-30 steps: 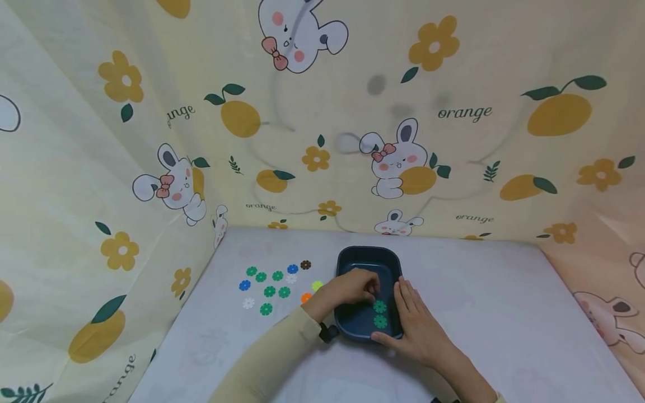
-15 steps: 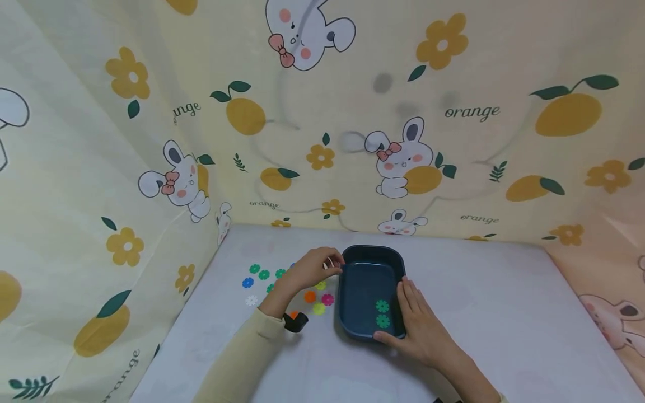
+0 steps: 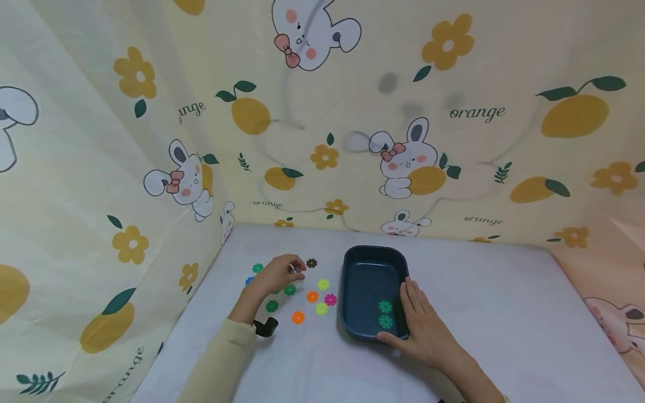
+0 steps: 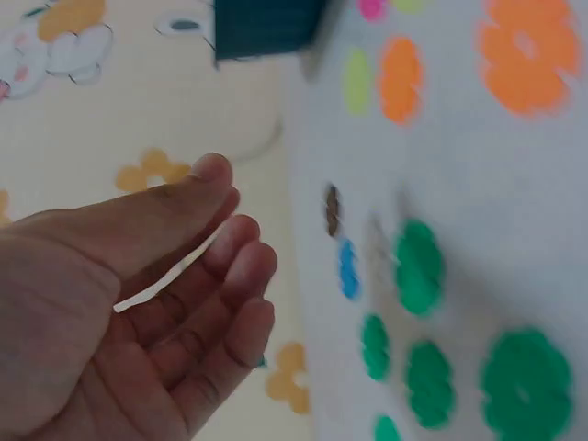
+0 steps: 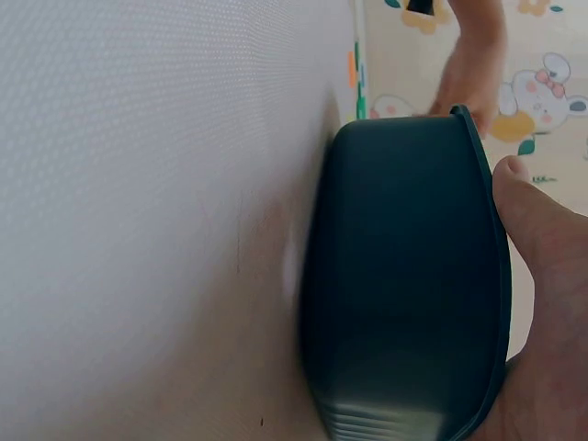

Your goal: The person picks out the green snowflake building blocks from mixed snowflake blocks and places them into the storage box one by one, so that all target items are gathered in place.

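While the straight-fingered right hand (image 3: 425, 331) braces the tray (image 3: 367, 288), the loose, empty left hand (image 3: 274, 275) hovers left of it. Pinching one green disc (image 3: 289, 290) lightly seems best.

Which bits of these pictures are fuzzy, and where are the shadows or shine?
Head view: mostly sharp, with a soft shadow beside the dark blue tray; left wrist view: the flower-shaped pieces are blurred, the left hand clearer; right wrist view: a broad shadow falls on the table, and pale sheen shows on the tray near the picture's bottom.
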Tool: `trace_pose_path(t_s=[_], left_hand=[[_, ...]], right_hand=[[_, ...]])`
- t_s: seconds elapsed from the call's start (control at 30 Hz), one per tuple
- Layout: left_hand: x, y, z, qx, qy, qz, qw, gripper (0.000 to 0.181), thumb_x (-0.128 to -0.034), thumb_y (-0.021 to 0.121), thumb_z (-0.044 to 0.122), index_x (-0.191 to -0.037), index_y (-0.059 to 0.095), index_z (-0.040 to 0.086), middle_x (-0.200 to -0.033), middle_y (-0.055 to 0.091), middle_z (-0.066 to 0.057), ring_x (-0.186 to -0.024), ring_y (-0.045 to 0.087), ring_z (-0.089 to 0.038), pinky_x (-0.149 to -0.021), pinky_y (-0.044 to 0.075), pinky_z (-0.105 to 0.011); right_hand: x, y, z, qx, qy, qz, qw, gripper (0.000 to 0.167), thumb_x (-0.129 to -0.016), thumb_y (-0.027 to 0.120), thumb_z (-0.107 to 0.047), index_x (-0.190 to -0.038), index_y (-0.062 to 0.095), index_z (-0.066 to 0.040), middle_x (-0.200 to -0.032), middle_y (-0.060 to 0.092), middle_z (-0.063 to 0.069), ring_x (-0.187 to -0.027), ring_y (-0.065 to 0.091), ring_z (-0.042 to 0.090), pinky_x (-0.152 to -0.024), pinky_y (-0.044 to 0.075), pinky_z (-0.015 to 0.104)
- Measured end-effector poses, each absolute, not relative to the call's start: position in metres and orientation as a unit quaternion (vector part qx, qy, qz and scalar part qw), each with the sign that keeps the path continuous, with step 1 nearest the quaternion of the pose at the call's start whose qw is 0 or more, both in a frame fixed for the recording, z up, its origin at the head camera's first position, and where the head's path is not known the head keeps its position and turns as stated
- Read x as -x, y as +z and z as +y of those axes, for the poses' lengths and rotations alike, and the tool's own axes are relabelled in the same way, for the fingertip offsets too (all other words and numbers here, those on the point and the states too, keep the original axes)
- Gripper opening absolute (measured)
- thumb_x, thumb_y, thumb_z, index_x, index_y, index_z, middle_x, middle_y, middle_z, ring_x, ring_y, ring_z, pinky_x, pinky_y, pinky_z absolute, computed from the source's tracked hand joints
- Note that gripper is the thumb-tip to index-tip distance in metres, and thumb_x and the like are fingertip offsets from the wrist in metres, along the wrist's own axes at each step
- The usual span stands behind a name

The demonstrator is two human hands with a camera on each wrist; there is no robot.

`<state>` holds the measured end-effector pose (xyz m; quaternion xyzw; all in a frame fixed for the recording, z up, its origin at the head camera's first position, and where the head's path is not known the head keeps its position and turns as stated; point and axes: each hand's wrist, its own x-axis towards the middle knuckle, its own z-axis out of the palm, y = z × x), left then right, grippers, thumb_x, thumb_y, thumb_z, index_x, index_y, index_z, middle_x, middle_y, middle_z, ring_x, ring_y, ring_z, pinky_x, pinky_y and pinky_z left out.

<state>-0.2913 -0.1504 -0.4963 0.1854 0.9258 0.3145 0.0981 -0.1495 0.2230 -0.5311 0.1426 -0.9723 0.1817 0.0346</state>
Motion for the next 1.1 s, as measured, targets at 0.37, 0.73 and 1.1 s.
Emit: trace_pose_path(t_s=[0.37,0.73,1.1], left_hand=[[0.287,-0.522,-0.172,-0.091,0.252,0.954,0.135,0.019,-0.0966,0.083,0.019,-0.112,0.074,0.011,-0.099,0.066,-0.001,-0.092,0.059,-0.019,-0.09,0.055,-0.037],[0.29,-0.531,-0.175,-0.103,0.23,0.957,0.142,0.023,-0.0922,0.087,0.021,-0.104,0.068,0.014,-0.098,0.061,-0.001,-0.09,0.055,-0.019,-0.085,0.052,-0.036],[0.281,-0.518,-0.161,-0.147,0.292,0.936,0.128,0.014,-0.0996,0.076,0.007,-0.103,0.064,0.014,-0.091,0.063,0.0,-0.083,0.057,-0.018,-0.074,0.051,-0.033]], right_hand=[[0.149,-0.535,0.226,-0.141,0.175,-0.974,0.04,0.13,-0.085,0.066,-0.084,-0.166,0.023,0.008,-0.176,0.014,0.025,-0.163,0.016,0.043,-0.128,0.025,0.06],[0.15,-0.535,0.226,-0.139,0.172,-0.974,0.04,0.13,-0.085,0.065,-0.085,-0.166,0.023,0.008,-0.177,0.014,0.025,-0.164,0.014,0.042,-0.127,0.026,0.061],[0.152,-0.537,0.225,-0.141,0.182,-0.972,0.037,0.129,-0.086,0.066,-0.084,-0.167,0.021,0.007,-0.178,0.011,0.023,-0.165,0.011,0.04,-0.131,0.019,0.054]])
